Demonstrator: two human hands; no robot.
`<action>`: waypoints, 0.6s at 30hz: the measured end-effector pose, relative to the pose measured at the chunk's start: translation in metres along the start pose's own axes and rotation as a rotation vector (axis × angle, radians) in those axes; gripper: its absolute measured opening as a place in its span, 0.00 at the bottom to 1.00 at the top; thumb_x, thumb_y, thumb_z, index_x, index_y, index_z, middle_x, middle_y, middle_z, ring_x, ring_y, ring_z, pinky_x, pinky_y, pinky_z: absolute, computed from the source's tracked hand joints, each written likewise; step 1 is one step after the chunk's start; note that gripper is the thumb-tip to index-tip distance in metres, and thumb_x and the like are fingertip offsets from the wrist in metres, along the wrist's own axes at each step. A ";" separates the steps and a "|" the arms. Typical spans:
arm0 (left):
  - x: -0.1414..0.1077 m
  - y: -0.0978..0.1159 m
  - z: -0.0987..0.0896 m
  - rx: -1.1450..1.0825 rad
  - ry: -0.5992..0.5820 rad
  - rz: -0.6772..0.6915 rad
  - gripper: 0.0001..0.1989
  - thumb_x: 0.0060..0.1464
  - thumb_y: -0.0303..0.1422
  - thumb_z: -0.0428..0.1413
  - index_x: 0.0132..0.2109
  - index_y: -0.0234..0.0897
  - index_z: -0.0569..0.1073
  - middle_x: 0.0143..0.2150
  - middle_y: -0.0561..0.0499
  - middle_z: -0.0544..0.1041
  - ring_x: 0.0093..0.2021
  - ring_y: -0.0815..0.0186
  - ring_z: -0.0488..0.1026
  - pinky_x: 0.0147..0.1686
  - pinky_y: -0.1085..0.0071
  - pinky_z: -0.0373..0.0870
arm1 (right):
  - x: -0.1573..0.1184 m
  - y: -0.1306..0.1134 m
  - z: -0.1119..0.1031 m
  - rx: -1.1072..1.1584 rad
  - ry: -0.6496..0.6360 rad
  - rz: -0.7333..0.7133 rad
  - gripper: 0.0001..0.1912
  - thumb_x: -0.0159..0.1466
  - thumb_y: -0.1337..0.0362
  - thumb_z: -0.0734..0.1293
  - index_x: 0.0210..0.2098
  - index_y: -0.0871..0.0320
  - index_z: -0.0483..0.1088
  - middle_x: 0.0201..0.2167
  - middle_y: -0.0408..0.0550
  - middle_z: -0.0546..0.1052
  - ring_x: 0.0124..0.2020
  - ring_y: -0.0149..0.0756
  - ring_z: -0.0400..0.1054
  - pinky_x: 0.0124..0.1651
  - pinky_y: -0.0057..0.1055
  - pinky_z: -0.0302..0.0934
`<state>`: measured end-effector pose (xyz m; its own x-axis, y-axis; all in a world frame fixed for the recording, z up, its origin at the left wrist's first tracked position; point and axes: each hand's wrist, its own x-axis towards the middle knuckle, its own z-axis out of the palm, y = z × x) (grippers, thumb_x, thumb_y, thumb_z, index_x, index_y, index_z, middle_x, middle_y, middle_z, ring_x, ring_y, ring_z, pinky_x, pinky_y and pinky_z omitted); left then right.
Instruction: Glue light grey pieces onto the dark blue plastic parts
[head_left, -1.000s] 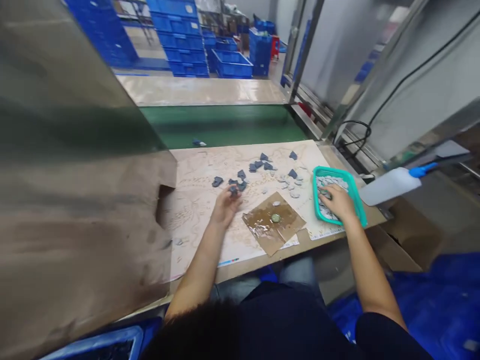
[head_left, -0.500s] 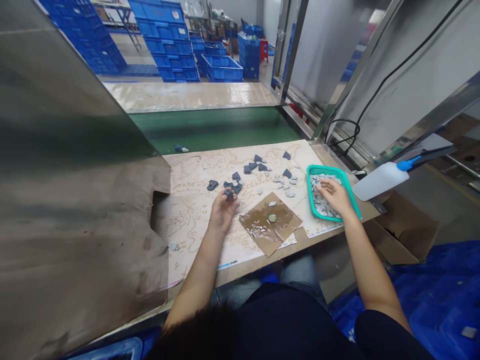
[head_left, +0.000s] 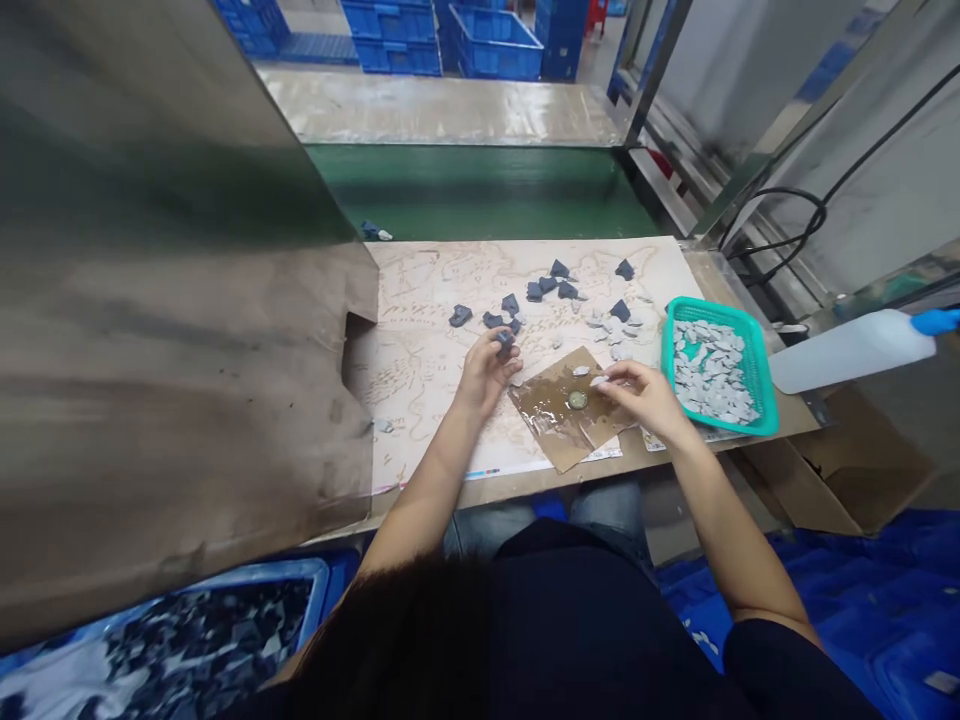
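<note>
We catalogue, near left: one blue crate, cut off by the lower edge and partly hidden behind hair, its dark and pale pieces too small to count. Right: a white plastic bottle, cut off by the right edge. Far: stacked blue crates, cut off by the top edge. Centre: one dark piece, partly hidden by the left hand.

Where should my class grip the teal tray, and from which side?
Grip the teal tray by its long rim nearest the right hand, coming from that side. The raised rim stands clear of the white pieces heaped inside, so fingers can probably hold it without disturbing them, while the white bottle crowds the opposite side.
</note>
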<state>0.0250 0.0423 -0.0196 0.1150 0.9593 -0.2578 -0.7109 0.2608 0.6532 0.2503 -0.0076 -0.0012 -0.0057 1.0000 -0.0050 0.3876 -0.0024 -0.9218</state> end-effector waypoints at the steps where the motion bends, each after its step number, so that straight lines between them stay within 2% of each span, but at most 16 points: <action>1: 0.000 0.000 0.001 0.005 -0.002 -0.002 0.12 0.35 0.30 0.59 0.33 0.37 0.71 0.27 0.57 0.71 0.25 0.77 0.68 0.22 0.83 0.68 | 0.000 0.002 0.007 -0.039 -0.015 0.007 0.18 0.50 0.50 0.71 0.30 0.58 0.71 0.25 0.45 0.74 0.23 0.31 0.65 0.26 0.29 0.62; 5: -0.001 0.001 0.002 -0.010 -0.022 -0.011 0.11 0.38 0.30 0.60 0.33 0.37 0.70 0.26 0.58 0.69 0.22 0.79 0.64 0.19 0.84 0.64 | -0.003 0.005 0.022 -0.200 -0.066 -0.106 0.14 0.56 0.54 0.65 0.34 0.58 0.71 0.23 0.44 0.71 0.20 0.30 0.61 0.25 0.29 0.59; 8: -0.002 0.003 0.004 -0.034 -0.049 -0.039 0.10 0.41 0.30 0.60 0.34 0.36 0.70 0.28 0.57 0.70 0.22 0.79 0.64 0.19 0.85 0.65 | -0.003 0.003 0.023 -0.348 -0.116 -0.262 0.11 0.60 0.58 0.62 0.34 0.58 0.72 0.26 0.46 0.71 0.23 0.32 0.63 0.30 0.31 0.61; 11: -0.004 0.005 0.005 -0.041 -0.071 -0.060 0.08 0.44 0.31 0.59 0.34 0.36 0.70 0.29 0.56 0.70 0.22 0.80 0.64 0.19 0.85 0.66 | -0.003 0.002 0.020 -0.451 -0.163 -0.360 0.10 0.63 0.59 0.61 0.34 0.56 0.71 0.29 0.48 0.72 0.26 0.35 0.65 0.34 0.33 0.62; 15: -0.005 0.006 0.004 -0.031 -0.109 -0.066 0.09 0.43 0.31 0.60 0.34 0.35 0.70 0.30 0.56 0.70 0.23 0.80 0.64 0.20 0.84 0.66 | -0.002 0.000 0.017 -0.467 -0.198 -0.389 0.11 0.64 0.58 0.60 0.34 0.55 0.71 0.31 0.49 0.74 0.30 0.37 0.67 0.36 0.34 0.62; 18: -0.005 0.004 0.001 -0.004 -0.153 -0.045 0.12 0.39 0.32 0.62 0.34 0.36 0.71 0.30 0.56 0.71 0.24 0.79 0.65 0.21 0.84 0.67 | -0.003 -0.006 0.018 -0.400 -0.147 -0.341 0.12 0.63 0.54 0.62 0.33 0.55 0.71 0.28 0.48 0.73 0.25 0.34 0.65 0.31 0.33 0.61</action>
<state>0.0224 0.0388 -0.0145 0.2507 0.9521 -0.1749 -0.7055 0.3034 0.6405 0.2314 -0.0108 -0.0027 -0.3098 0.9321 0.1878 0.6613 0.3531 -0.6618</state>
